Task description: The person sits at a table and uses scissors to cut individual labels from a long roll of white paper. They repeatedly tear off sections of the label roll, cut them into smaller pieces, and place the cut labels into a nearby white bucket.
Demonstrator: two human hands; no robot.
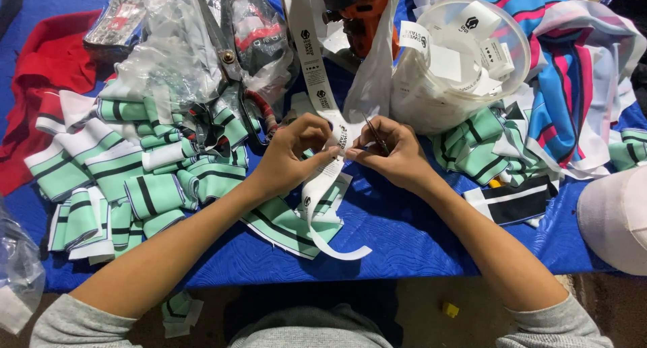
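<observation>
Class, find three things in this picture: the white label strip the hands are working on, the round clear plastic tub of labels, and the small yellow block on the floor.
white label strip [323, 179]: head view, on the stretch hanging below the hands.
clear plastic tub [412, 99]: head view, on its left wall.
yellow block [449, 310]: head view, on its top face.

Bare blue cloth [404, 233] lies open below both wrists; green striped pieces [128, 179] and white tub [458, 65] crowd the sides.
</observation>
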